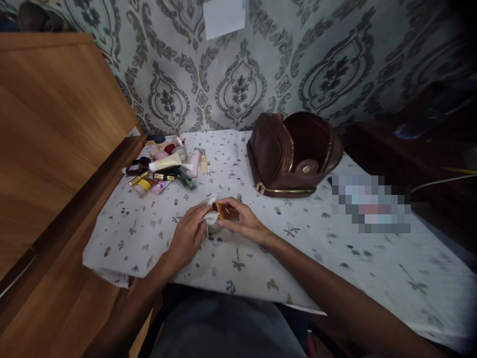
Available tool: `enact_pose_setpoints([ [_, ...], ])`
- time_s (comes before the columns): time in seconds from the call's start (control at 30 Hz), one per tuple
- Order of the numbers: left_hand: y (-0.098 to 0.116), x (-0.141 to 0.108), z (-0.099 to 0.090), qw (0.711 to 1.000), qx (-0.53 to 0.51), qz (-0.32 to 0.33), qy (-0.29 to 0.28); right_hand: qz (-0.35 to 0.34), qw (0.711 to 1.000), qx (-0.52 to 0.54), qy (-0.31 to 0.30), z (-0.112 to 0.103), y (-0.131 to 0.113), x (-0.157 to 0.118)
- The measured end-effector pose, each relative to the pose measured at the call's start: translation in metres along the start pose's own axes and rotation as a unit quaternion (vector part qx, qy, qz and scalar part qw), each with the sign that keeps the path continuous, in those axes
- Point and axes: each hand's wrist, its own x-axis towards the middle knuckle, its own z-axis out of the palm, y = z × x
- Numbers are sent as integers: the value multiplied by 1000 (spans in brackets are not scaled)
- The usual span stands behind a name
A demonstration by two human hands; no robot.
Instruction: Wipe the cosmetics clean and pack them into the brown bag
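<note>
Near the front of the table, my left hand (188, 232) is closed on a crumpled white wipe (211, 218). Beside it, the fingers of my right hand (244, 222) grip a small golden-amber item (222, 211) with a dark end, and the wipe presses against it. My fingers cover much of this item, so I cannot tell its kind. A greyish rounded shape (214, 228) shows just below the wipe, partly hidden between the hands.
Several cosmetic tubes and bottles, with a cream-coloured tube (166, 163) on top, lie piled at the back left. A brown leather bag (270, 149) stands unzipped at the back right. A blurred-out object (370, 205) rests to the right. A wooden panel (63, 124) borders the left side.
</note>
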Motion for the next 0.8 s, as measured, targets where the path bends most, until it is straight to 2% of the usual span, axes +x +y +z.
enact_pose_setpoints([
  [0.1,-3,-7,6,997,53,59,-5,28,999,30,-19,-6,0,2],
  [0.2,-7,-15,10,997,57,53,-4,39,997,53,-36,-13,0,3],
  [0.33,-10,-20,8,998,-31,-58,-19,34,995,76,-59,-19,1,3],
  [0.43,-8,-16,4,983,-99,-151,-37,19,994,74,-83,-21,0,3],
  [0.53,-6,-7,1,971,-144,-184,-48,14,994,57,-97,-22,-4,3],
  [0.67,-1,1,1,972,-150,-175,-43,18,995,27,-91,-22,-8,3],
  [0.8,1,-1,5,987,-102,-121,-25,28,997,9,-66,-21,-8,2],
])
